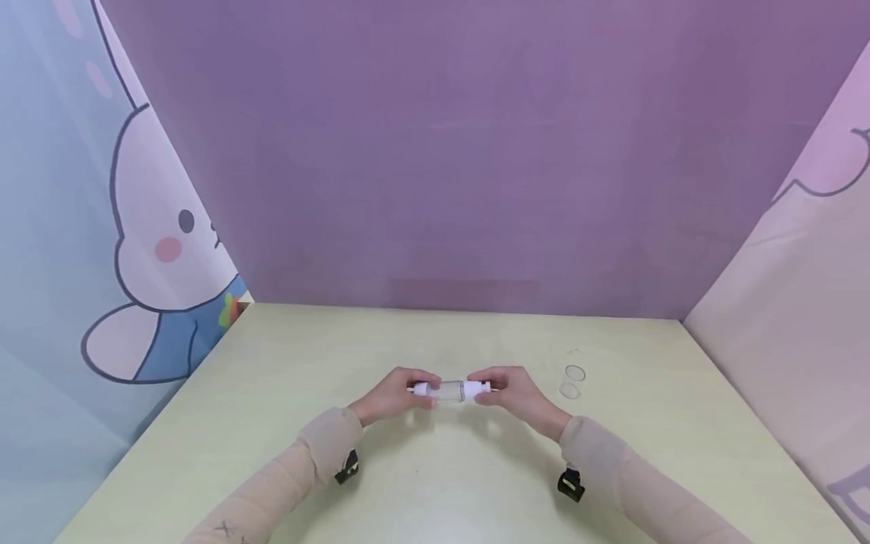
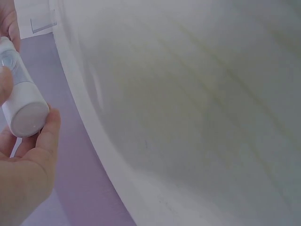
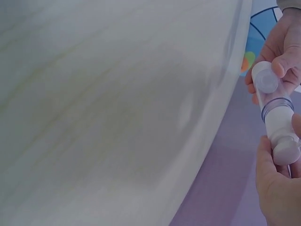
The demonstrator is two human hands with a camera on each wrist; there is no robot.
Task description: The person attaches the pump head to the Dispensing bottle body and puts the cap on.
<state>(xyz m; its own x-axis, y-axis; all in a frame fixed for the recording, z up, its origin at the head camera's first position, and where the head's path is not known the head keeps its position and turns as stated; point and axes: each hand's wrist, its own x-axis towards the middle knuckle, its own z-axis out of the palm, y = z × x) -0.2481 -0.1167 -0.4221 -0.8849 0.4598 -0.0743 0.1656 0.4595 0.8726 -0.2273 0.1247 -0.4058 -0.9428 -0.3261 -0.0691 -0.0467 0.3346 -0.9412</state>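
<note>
Between my two hands lies a small pump bottle (image 1: 450,391), held sideways, with a clear middle and white ends. My left hand (image 1: 392,394) grips its white base end, thumb on one side and fingertips on the other. On the opposite end, my right hand (image 1: 522,393) pinches the white pump collar. The left wrist view shows the bottle's round base (image 2: 29,120) facing the camera above the left palm. In the right wrist view, the white pump head (image 3: 286,150) sits among the right fingers, and a ring circles the bottle where collar meets clear body.
A clear, open cylindrical cap (image 1: 575,373) stands on the pale table (image 1: 408,483), right of my right hand. A purple panel (image 1: 476,151) rises behind the table's far edge. Curtains with cartoon prints (image 1: 163,257) hang at both sides.
</note>
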